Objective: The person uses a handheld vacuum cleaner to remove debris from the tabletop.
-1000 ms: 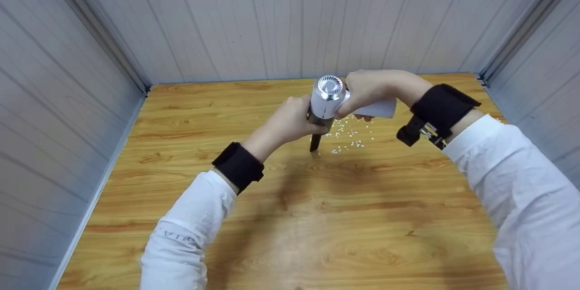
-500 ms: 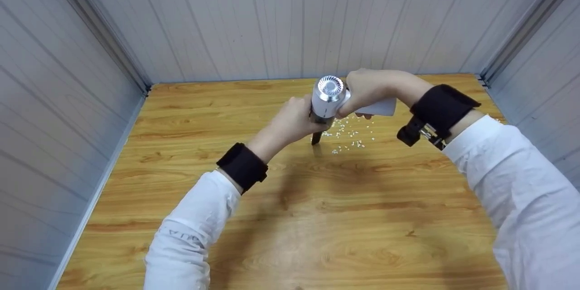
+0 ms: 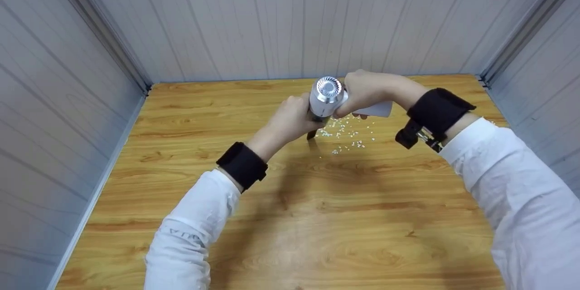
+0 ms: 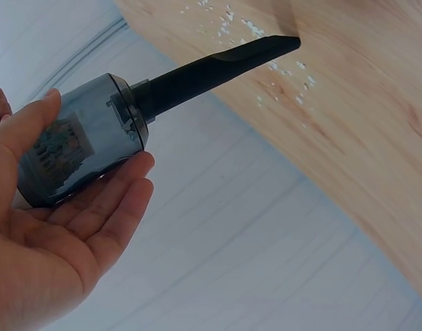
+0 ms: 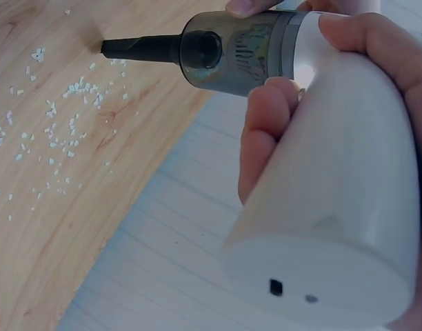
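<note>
While both hands grip the vacuum (image 3: 327, 97), its dust cup (image 4: 76, 148) holds debris.

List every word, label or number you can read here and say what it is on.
Left sleeve: faint grey lettering, too blurred to read.
Handheld vacuum: no readable brand or label; only two small unmarked spots on the handle's end.
Nothing else carries text.

I see a white handheld vacuum (image 3: 327, 97) with smoky grey cup, black nozzle (image 4: 218, 65); white crumbs (image 3: 344, 133) on honey-grained wooden tabletop (image 3: 317, 217).
</note>
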